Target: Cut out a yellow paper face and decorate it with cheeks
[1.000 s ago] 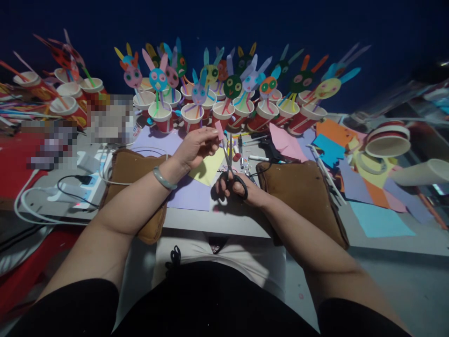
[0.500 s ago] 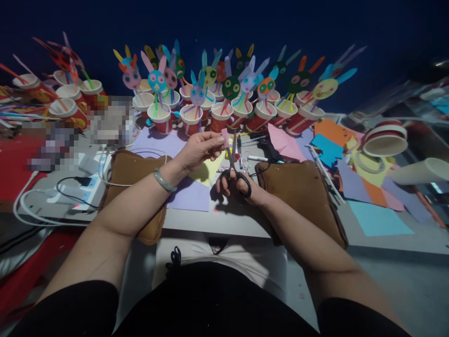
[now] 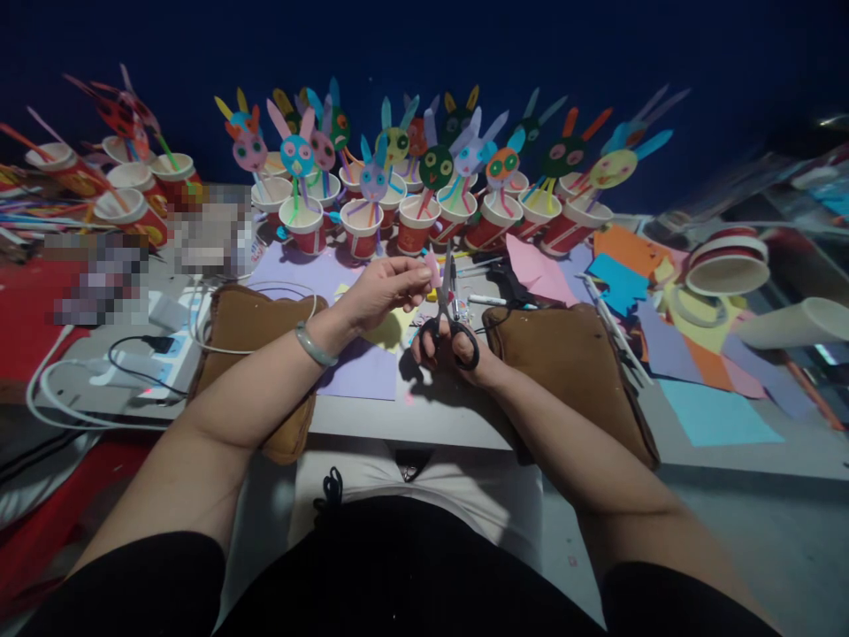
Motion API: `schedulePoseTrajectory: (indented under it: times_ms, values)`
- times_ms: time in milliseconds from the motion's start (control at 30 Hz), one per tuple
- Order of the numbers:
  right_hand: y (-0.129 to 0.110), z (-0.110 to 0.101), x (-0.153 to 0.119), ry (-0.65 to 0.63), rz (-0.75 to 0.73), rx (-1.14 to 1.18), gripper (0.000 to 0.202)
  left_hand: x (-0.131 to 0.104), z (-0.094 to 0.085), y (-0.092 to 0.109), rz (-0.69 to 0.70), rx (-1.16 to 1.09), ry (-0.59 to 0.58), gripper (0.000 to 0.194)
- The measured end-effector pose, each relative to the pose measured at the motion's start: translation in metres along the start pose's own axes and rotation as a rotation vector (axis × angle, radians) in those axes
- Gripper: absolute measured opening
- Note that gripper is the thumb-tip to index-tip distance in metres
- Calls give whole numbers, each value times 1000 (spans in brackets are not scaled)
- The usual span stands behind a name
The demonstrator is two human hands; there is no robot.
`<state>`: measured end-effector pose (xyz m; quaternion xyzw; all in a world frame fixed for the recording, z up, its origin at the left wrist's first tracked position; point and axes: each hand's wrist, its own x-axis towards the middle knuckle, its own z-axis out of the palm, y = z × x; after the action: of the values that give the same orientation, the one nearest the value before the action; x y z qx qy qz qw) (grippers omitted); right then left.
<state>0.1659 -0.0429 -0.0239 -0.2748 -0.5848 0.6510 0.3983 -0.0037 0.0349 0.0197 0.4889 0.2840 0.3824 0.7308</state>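
A small piece of pink paper [image 3: 433, 266] is pinched between the thumb and fingers of my left hand [image 3: 391, 287]. My right hand [image 3: 468, 349] grips a pair of scissors [image 3: 444, 305] with black handles, fingers through the loops. The blades point away from me and lie just right of the pink paper; whether they touch it I cannot tell. Below my hands, yellow paper [image 3: 388, 329] rests on a larger purple sheet [image 3: 358, 373] on the table [image 3: 424, 423].
Red-and-white paper cups [image 3: 362, 232] with paper rabbit faces stand in rows at the back. Brown cushions [image 3: 563, 372] lie on either side of my hands. A power strip [image 3: 163, 358] with cables is at left, and coloured paper scraps [image 3: 720, 411] are spread at right.
My left hand has moved slightly right and down, and the pink paper has turned in its pinch. The scissors have shifted a little right, with their blades closer together.
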Motion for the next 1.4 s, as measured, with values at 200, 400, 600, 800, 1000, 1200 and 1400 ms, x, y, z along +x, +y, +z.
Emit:
schedulePoseTrajectory:
  times_ms: [200, 400, 600, 800, 1000, 1200, 1400]
  values:
    - [3, 1, 0, 14, -4, 10, 65, 1, 0, -1, 13, -1, -4, 31]
    - [2, 3, 0, 32, 16, -2, 64, 2, -2, -3, 17, -17, -7, 30]
    - [0, 4, 2, 39, 31, -44, 64, 2, -3, -2, 26, -24, 9, 26]
    - [-3, 5, 2, 51, 17, -44, 61, 2, -2, -1, 27, -36, 29, 26]
    - [-9, 6, 2, 74, 43, -72, 60, 1, -2, -1, 32, 3, 22, 32]
    - [-9, 1, 5, 369, -122, -124, 55, 0, -2, -4, 79, 89, -25, 28]
    - [-13, -5, 8, 732, -181, -264, 40, -1, 0, -9, 113, 287, -88, 21]
